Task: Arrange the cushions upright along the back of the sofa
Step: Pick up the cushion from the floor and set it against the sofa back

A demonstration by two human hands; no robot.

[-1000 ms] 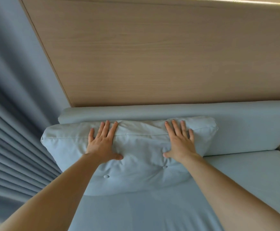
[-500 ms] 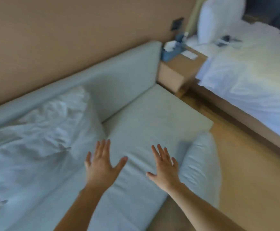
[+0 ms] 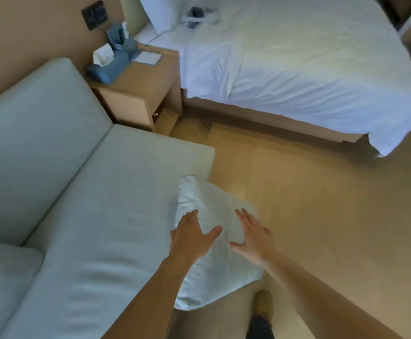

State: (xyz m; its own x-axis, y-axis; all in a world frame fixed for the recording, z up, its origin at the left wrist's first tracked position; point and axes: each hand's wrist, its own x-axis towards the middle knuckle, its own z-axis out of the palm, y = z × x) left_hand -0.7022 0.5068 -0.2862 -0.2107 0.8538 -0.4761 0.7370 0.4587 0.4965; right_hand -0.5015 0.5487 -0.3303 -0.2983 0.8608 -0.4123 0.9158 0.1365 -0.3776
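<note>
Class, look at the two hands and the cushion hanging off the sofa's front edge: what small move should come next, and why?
Probably lower both open hands, left hand and right hand, and grip the cushion. It hangs off the sofa edge, not upright at the back; neither hand holds it.

Pale grey-blue fabric sofa (image 3: 82, 216): left end and front lower corner cut by frame edge. Second pale cushion (image 3: 1, 285) against sofa backrest: only corner shows at left edge, blurred. White crumpled cushion (image 3: 214, 272) off sofa's front edge: middle hidden by left hand (image 3: 189, 237) and right hand (image 3: 253, 234); contact with fabric unclear. Its lower part blurred. Brown shoe (image 3: 263, 305) right of sofa, below cushion: partly hidden. White bed (image 3: 309, 64) beyond sofa: head and right side cropped.
</note>
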